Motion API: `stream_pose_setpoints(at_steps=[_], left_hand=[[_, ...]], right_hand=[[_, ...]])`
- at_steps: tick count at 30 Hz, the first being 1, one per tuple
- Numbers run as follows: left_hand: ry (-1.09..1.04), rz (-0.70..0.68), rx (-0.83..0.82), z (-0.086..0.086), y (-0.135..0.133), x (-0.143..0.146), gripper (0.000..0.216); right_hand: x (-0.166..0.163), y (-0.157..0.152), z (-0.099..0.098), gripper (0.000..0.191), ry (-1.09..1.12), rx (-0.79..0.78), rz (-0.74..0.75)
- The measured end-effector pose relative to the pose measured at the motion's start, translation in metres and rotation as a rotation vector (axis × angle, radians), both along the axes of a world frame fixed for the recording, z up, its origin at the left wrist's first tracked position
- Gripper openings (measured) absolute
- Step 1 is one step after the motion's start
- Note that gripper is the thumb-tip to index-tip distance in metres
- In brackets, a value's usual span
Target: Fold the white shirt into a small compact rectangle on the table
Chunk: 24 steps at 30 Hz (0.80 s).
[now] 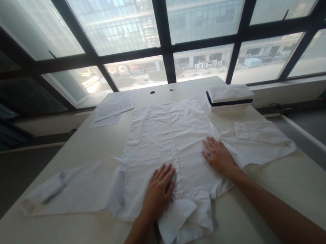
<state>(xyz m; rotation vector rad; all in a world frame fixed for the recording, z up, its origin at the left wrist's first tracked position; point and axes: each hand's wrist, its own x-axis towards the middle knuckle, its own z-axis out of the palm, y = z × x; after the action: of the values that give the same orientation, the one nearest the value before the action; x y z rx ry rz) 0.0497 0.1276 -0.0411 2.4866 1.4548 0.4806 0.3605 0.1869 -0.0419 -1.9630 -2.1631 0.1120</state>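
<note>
A white long-sleeved garment (188, 126), which looks like a lab coat or work shirt, lies spread flat with its sleeves stretched out to both sides. Its collar or hood end hangs toward me, loosely crumpled, and a seam runs down the middle. My left hand (159, 188) rests on the cloth left of that seam, near the collar end, fingers extended. On the right half, close to where the sleeve joins, my right hand (218, 155) lies flat with its fingers slightly spread. Neither hand grips the fabric.
The white table (85, 238) stands against large dark-framed windows. Printed papers (114, 108) lie at its far left. A stack of folded cloth (230, 97), white with one dark layer, sits at the far right. Two small holes pierce the table's far end.
</note>
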Motion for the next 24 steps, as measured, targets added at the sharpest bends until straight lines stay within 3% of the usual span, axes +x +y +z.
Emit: stream_pose_setpoints(at_steps=[7,13,24], left_hand=[[0.008,-0.006,-0.002,0.001,0.001,0.0,0.048],[-0.001,-0.003,0.014,0.0,0.001,0.0,0.048],[0.029,-0.008,-0.003,0.0,0.002,0.0,0.048]], right_hand=[[-0.022,-0.009,0.007,0.055,0.026,0.035,-0.033],[-0.056,-0.025,0.008,0.058,0.086,-0.034,0.416],[-0.037,-0.008,0.005,0.059,0.061,-0.049,0.094]])
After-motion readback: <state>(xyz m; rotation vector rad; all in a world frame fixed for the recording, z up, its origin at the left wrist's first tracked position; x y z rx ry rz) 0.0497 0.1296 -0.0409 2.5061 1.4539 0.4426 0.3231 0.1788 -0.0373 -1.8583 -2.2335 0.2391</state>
